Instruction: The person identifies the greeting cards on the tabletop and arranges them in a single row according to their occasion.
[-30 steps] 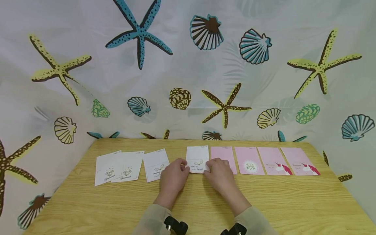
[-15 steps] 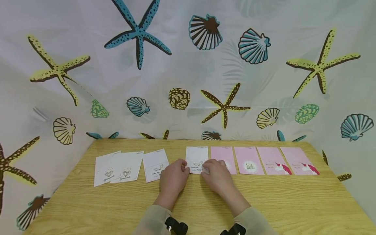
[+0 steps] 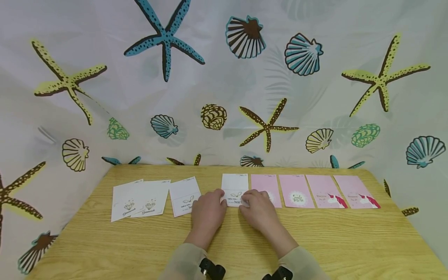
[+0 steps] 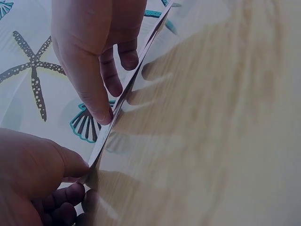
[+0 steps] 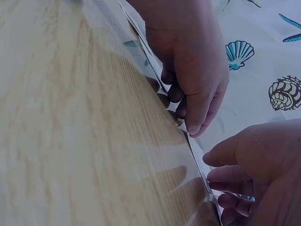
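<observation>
A white card (image 3: 235,184) with a small winged drawing and black lettering lies on the table between both hands. My left hand (image 3: 209,210) holds its lower left edge; in the left wrist view the left thumb (image 4: 75,165) meets the thin card edge with the fingers curled beneath. My right hand (image 3: 260,212) pinches the lower right corner, thumb and index finger bent at the edge and covering part of the print. Under the right hand a pink card (image 3: 265,183) is partly hidden. A matching white card (image 3: 183,190) lies tilted just left of my left hand.
Two overlapping white cards with diamond prints, the front one (image 3: 153,194) fully visible, lie farther left. To the right are a pink "smile" card (image 3: 296,186) and two unicorn cards, one (image 3: 322,186) beside the other (image 3: 353,186). A shell-and-starfish cloth (image 3: 224,81) hangs behind the wooden table (image 3: 238,245).
My right fingers have shifted slightly left over the card's corner, covering more of its print. The left thumb is now mostly hidden in the head view. The other cards stay put.
</observation>
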Available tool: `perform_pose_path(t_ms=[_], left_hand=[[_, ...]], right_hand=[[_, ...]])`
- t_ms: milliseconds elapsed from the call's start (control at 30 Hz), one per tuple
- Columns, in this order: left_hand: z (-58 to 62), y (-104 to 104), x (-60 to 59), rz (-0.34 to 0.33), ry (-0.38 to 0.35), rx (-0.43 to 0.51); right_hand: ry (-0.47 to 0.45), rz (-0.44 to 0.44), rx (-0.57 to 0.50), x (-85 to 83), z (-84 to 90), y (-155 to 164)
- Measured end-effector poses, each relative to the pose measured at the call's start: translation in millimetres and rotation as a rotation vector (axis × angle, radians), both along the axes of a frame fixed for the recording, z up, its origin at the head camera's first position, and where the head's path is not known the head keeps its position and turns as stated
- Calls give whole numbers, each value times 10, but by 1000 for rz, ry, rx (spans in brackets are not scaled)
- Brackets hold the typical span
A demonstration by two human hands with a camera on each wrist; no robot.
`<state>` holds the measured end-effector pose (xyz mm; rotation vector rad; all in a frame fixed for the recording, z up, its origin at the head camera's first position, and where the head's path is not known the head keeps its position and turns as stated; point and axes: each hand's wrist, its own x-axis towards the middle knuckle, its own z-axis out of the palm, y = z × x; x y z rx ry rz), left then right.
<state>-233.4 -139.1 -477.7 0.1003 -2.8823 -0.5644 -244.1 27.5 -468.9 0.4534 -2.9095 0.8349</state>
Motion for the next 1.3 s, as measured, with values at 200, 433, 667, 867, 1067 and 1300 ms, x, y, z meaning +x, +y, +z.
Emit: perform_pose_path(t_ms=[200,433,667,867,1067,1300], left_hand=[[-14,14,1,-8,11,-37],[-10,19,-3,-4,2,-36],[-7,17,-1,-6,13,-30],[29,-32,1,1,70,17],[135,-228,119,22,105,120],[259,-583,308,69,159,190]], right_hand=[[-9,-4,-7,-7,4,5],[-2,-3,-10,-9,-7,6],[-6,-6,-24,-9,-9,4],[1,-32,-44,-6,17,-14],[18,-57,-127,42,84,-49],[-25,-19,-295,102,162,-154]])
